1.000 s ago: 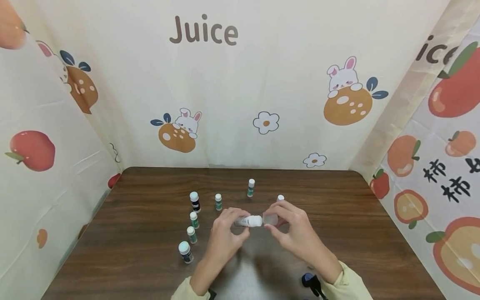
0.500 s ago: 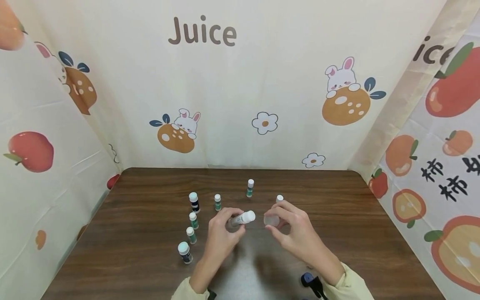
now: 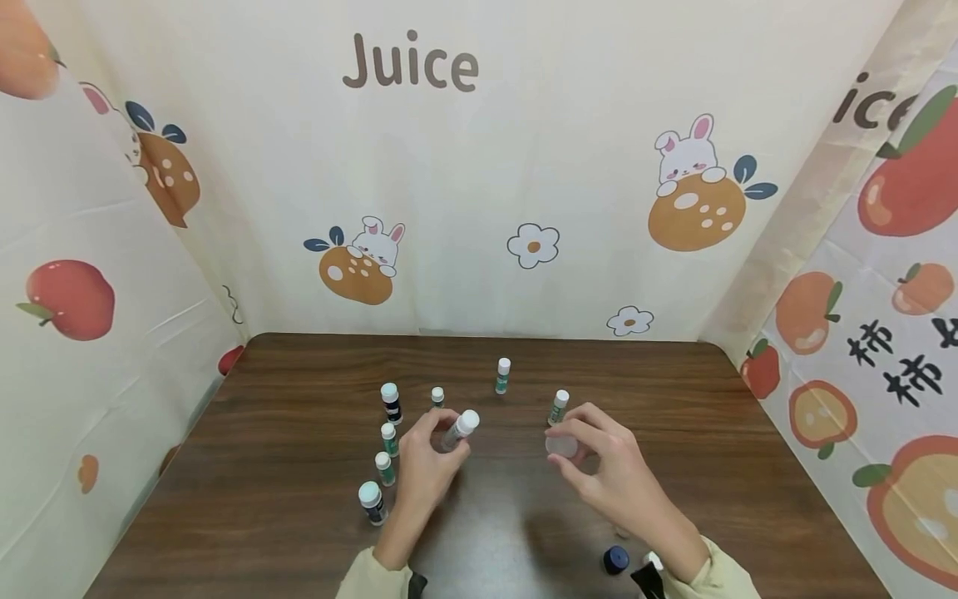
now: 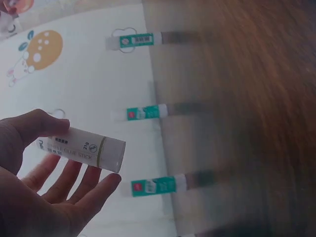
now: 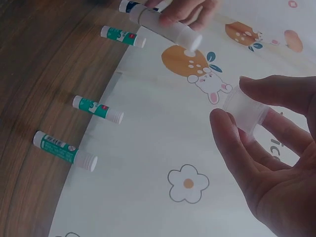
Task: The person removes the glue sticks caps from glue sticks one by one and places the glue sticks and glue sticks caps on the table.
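My left hand (image 3: 425, 470) holds a white glue stick (image 4: 81, 147) between thumb and fingers, its lettered label facing the left wrist view. The stick's uncapped white end points up and to the right in the head view. My right hand (image 3: 617, 466) pinches a frosted clear cap (image 5: 244, 111) between thumb and fingertips. Cap and stick are well apart, both held above the table. Just behind the right fingers stands a green-labelled glue stick (image 3: 559, 407). Another small glue stick (image 3: 437, 397) is partly hidden behind the left hand.
Left of the left hand stand more glue sticks: two green-labelled, a dark-labelled one (image 3: 391, 403) and a larger dark-labelled one (image 3: 371, 503). Another green one (image 3: 503, 376) stands near the back of the brown table (image 3: 299, 466). A dark blue cap (image 3: 616, 560) lies by the right forearm.
The glue stick's end was right beside the clear cap. My left hand has drawn it away leftward and tilted it more upright; my right hand has shifted slightly right with the cap.
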The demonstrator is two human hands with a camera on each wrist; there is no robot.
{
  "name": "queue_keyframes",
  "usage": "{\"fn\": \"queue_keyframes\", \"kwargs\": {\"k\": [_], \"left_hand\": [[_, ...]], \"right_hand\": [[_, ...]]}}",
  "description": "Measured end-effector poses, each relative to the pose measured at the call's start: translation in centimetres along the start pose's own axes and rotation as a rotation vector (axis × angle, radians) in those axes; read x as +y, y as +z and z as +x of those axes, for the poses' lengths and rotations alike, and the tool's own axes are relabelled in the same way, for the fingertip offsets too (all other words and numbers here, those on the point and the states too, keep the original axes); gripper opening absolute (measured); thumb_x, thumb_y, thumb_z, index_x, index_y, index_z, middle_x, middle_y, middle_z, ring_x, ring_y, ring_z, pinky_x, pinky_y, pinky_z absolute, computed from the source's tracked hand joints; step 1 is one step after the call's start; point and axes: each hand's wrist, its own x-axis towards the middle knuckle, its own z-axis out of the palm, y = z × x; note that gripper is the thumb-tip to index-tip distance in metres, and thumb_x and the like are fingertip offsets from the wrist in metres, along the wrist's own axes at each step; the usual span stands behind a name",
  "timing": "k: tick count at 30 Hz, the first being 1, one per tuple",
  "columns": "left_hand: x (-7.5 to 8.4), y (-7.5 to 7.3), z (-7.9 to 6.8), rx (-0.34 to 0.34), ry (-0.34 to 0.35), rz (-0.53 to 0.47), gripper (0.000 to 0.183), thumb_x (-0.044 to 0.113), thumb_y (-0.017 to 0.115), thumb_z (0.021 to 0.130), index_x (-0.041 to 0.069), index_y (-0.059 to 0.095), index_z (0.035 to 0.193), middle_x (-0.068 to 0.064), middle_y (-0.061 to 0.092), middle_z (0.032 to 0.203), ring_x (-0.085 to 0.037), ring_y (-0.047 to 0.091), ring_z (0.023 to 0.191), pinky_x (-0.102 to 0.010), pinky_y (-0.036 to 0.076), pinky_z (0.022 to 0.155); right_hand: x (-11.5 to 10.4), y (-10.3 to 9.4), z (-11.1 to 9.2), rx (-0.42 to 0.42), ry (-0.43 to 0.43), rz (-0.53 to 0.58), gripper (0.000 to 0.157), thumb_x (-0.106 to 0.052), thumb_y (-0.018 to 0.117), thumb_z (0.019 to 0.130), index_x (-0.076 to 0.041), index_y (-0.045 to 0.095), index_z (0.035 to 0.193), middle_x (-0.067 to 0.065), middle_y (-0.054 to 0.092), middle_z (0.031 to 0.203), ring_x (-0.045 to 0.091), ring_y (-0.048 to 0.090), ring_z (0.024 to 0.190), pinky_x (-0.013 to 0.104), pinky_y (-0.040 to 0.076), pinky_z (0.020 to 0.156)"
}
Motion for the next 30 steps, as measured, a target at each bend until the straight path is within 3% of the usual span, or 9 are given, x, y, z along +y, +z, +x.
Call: {"fn": "queue_keyframes", "kwargs": {"k": [6, 12, 30], "left_hand": [[-1.1, 0.1, 0.2, 0.052, -0.093, 0.044, 0.028, -0.002, 0.073, 0.065, 0.009, 0.064, 0.089, -0.005, 0.067, 0.087, -0.025, 0.065, 0.084, -0.042, 0.053, 0.075], [-2.0, 0.2, 0.5, 0.035, -0.189, 0.077, 0.026, 0.001, 0.073, 0.068, 0.008, 0.062, 0.091, -0.008, 0.065, 0.086, -0.023, 0.061, 0.083, -0.038, 0.053, 0.072], [-3.3, 0.4, 0.9, -0.007, -0.254, 0.101, 0.030, 0.001, 0.070, 0.070, 0.002, 0.058, 0.097, -0.009, 0.063, 0.087, -0.022, 0.060, 0.080, -0.035, 0.047, 0.070]], "right_hand": [[0.1, -0.3, -0.3, 0.003, 0.009, -0.013, 0.040, 0.008, 0.078, 0.064, -0.016, 0.067, 0.093, -0.007, 0.057, 0.092, 0.000, 0.051, 0.062, 0.014, 0.046, 0.057], [0.2, -0.7, -0.6, -0.006, 0.017, -0.011, 0.041, 0.009, 0.077, 0.064, -0.016, 0.065, 0.093, -0.007, 0.059, 0.091, 0.000, 0.051, 0.061, 0.015, 0.046, 0.056], [1.2, -1.9, -2.2, -0.006, 0.080, -0.064, 0.043, 0.012, 0.079, 0.059, -0.013, 0.064, 0.089, -0.009, 0.058, 0.085, 0.000, 0.050, 0.058, 0.013, 0.045, 0.054]]}}
